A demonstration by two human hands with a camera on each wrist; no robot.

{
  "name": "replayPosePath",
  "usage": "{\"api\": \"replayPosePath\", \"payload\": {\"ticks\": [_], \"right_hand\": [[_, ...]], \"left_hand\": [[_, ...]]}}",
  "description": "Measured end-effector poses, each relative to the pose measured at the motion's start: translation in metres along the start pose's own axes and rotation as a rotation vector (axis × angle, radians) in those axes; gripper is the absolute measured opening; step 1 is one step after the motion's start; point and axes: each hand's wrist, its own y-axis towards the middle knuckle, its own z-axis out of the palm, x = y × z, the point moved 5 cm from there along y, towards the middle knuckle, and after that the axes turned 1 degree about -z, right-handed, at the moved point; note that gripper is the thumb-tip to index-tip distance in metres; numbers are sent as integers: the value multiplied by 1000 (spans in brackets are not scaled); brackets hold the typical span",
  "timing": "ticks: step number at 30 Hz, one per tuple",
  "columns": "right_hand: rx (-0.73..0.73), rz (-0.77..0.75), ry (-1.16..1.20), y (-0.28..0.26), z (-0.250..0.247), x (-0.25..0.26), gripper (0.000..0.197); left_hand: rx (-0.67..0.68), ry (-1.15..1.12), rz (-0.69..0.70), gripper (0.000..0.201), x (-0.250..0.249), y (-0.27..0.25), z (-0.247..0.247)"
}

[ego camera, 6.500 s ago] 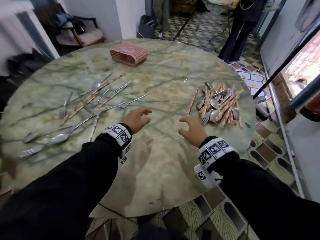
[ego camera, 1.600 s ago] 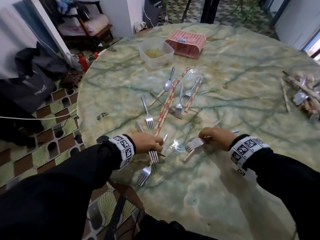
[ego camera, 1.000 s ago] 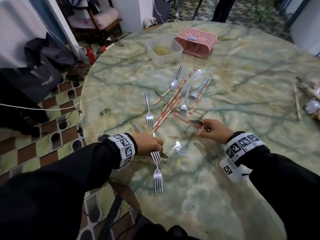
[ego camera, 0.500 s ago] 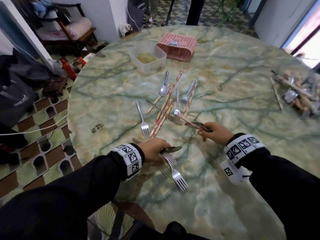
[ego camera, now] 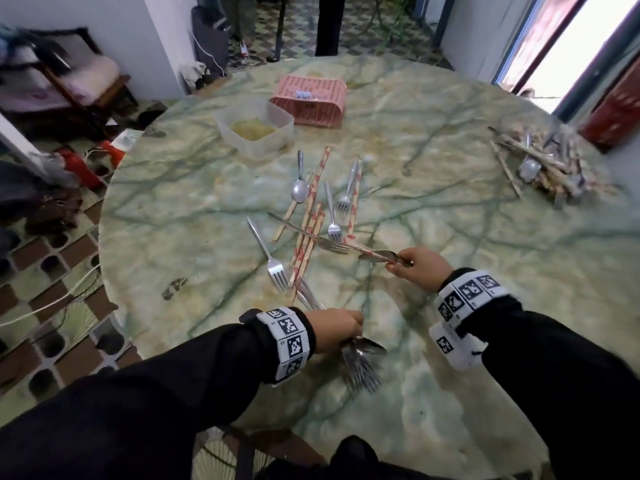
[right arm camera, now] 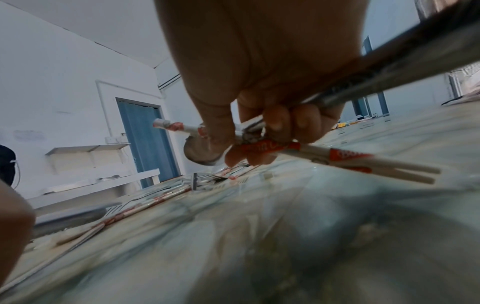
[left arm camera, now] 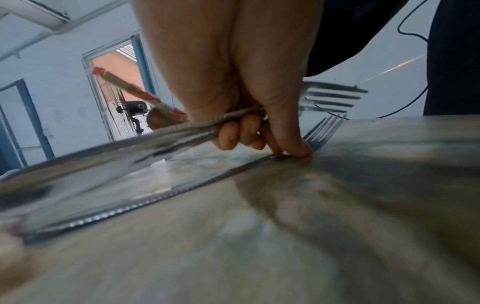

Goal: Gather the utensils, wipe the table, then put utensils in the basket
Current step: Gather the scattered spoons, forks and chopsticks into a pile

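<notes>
Near table [ego camera: 450, 341] edge | left hand [ego camera: 332, 329] grips forks [ego camera: 360, 372] | open marble rightward

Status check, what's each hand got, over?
Left hand grips forks. Right hand holds spoon and chopsticks. Basket upside down.

Green-veined marble table [ego camera: 450, 271]; pink basket [ego camera: 311, 102].
</notes>
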Motion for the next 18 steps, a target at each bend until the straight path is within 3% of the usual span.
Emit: {"api": "replayPosePath", "payload": {"ticks": [5, 9, 13, 16, 18], "right_hand": [[3, -4, 0, 0, 2, 2, 24], [-34, 72, -2, 0, -7, 4, 37], [-16, 32, -80, 1, -19, 17, 43], [-23, 4, 40, 12, -18, 28, 35], [-41, 33, 196, 22, -12, 33, 30]], "left_hand": [[31, 7, -9, 25, -3, 3, -3], [-27, 0, 50, 21, -10, 0, -12], [-403, -385, 114, 26, -8, -19, -43], [-802, -573, 58, 23, 13, -48, -79], [-977, -633, -31, 20, 36, -70, -95]]}}
